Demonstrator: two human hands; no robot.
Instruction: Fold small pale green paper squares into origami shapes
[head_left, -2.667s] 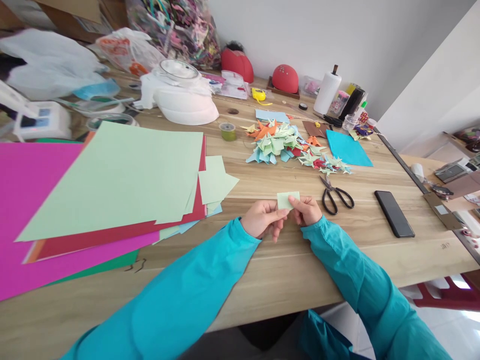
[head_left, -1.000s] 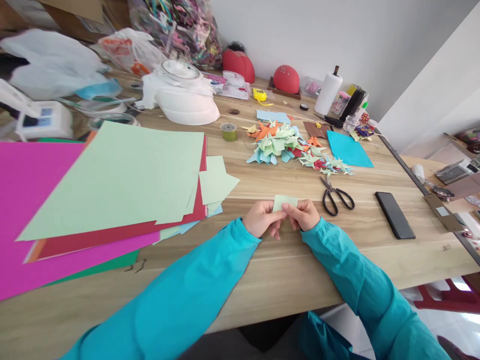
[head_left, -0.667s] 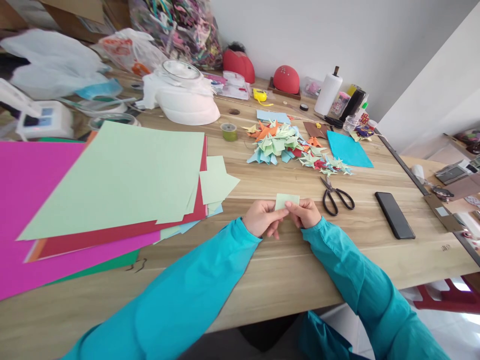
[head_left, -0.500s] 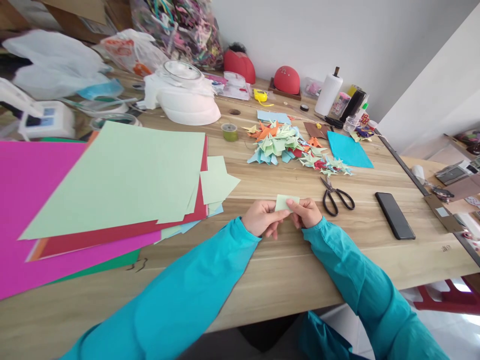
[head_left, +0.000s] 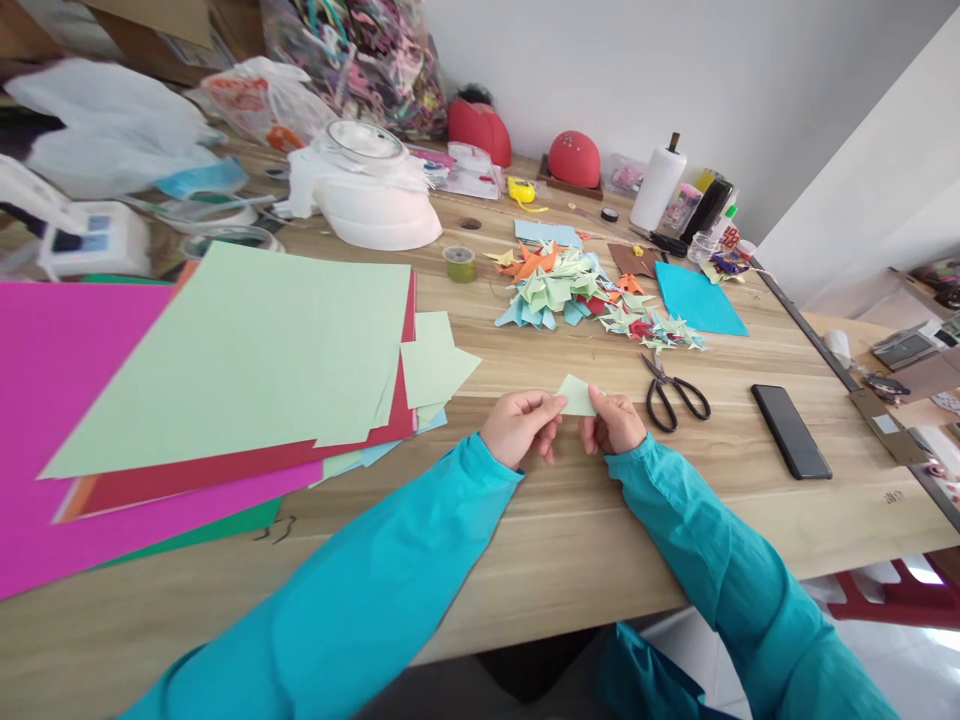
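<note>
A small light green paper piece (head_left: 576,396) is pinched between both my hands just above the wooden table (head_left: 570,540). My left hand (head_left: 519,424) grips its left edge with thumb and fingers closed. My right hand (head_left: 615,420) grips its right edge, thumb on top. The paper lies tilted, one corner pointing up and away. Both arms wear teal sleeves.
Black scissors (head_left: 670,388) and a black phone (head_left: 790,430) lie to the right. A pile of folded paper shapes (head_left: 577,292) and a blue sheet (head_left: 697,298) sit beyond. Large coloured sheets (head_left: 225,360) are stacked at the left. Clutter lines the table's back.
The green piece has turned from a flat rectangle held upright to a tilted, pointed shape. My hands have moved slightly apart along it.
</note>
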